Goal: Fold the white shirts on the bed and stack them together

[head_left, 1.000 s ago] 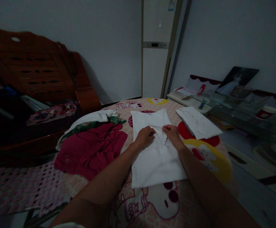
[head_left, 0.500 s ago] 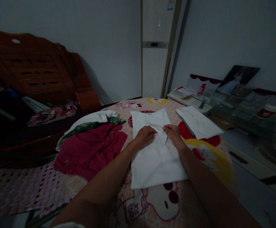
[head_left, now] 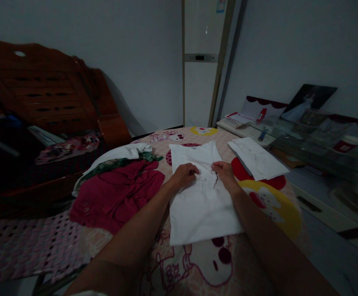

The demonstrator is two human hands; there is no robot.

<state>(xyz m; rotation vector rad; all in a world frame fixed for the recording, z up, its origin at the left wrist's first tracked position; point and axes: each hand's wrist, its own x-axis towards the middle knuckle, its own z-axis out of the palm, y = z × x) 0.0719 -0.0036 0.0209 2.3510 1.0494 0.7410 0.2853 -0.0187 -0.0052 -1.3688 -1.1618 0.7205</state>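
Observation:
A white garment (head_left: pixel 203 213), folded into a rough rectangle, lies in front of me on the round table. My left hand (head_left: pixel 185 176) rests over its left side with the fingers curled and closed, pinching at the white cloth. On the right side my right hand (head_left: pixel 224 172) has thumb and forefinger pressed together on the same cloth, beside a thin dark string or line (head_left: pixel 216 181). Small wrinkles run between the two hands. Further right lies another folded white garment (head_left: pixel 257 159).
A crumpled dark pink garment (head_left: pixel 117 195) lies on the left, with green and white cloth (head_left: pixel 120 153) behind it. The tablecloth (head_left: pixel 163 267) has cartoon prints. A wooden chair (head_left: pixel 49 94) stands at the left, and a glass-topped cabinet (head_left: pixel 308 144) at the right.
My left hand has shifted slightly to the left, widening the gap between my hands. My right hand has hardly moved.

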